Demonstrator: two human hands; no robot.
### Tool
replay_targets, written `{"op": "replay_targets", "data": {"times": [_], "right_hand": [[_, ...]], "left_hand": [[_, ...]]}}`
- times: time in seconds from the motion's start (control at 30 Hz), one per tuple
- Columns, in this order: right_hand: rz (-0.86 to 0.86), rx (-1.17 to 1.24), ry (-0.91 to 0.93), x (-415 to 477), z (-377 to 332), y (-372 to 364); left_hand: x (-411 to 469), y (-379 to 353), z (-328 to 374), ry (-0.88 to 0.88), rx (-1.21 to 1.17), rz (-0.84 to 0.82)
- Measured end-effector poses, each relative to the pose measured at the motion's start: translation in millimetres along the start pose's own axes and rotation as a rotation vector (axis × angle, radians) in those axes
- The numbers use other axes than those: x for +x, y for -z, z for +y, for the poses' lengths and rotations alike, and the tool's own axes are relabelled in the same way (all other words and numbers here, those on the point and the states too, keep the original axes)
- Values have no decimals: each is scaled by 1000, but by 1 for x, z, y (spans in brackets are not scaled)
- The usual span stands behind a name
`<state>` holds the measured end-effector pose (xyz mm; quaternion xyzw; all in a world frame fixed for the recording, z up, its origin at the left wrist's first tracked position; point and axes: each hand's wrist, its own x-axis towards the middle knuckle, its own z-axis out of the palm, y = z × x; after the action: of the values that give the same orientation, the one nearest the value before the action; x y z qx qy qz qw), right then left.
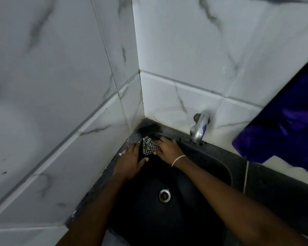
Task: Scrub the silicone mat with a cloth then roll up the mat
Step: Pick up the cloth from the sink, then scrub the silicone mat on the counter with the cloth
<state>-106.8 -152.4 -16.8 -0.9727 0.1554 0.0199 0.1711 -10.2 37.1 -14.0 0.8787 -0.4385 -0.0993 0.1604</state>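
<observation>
A black-and-white checked cloth (149, 147) lies bunched at the far left corner of the black sink (220, 162). My right hand (168, 149), with a bracelet at the wrist, grips the cloth from the right, thumb under its near edge. My left hand (132, 158) lies flat beside the cloth on the left, fingers straight, pressing on a dark surface at the sink's rim. Everything under both hands is black, so I cannot tell the silicone mat from the sink.
A metal tap (199, 127) sticks out of the tiled wall just right of my hands. The drain (164, 195) sits in the basin's middle. Marble-look walls close the corner on the left and behind. A purple fabric (283, 132) hangs over the counter at right.
</observation>
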Motion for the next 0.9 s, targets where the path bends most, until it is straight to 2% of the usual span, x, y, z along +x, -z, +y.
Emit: {"op": "replay_targets", "data": {"times": [0.1,0.23,0.33,0.4,0.47,0.6,0.73,0.9], "right_hand": [[37,56,-21,-44,-1,3],[92,136,-25,-109,-2,13],[117,166,-23,-154,-1,20],[156,224,-31,-188,1,27],[178,323,-47,-219,6,34],[167,476,-100,-271,27,47],[145,618,-163,-324,48,54],[301,656,-156,-388,74,51]], "left_hand": [[-21,0,24,23,-208,-9],[-44,2,64,144,-561,-40],[-58,-1,97,251,-926,-226],[-70,-4,122,259,-1117,-308],[-80,-8,143,179,-1132,-301],[-99,-11,189,21,-1130,-396],[-117,-16,241,-17,-1171,-467],[-138,-38,300,35,-1132,-478]]}}
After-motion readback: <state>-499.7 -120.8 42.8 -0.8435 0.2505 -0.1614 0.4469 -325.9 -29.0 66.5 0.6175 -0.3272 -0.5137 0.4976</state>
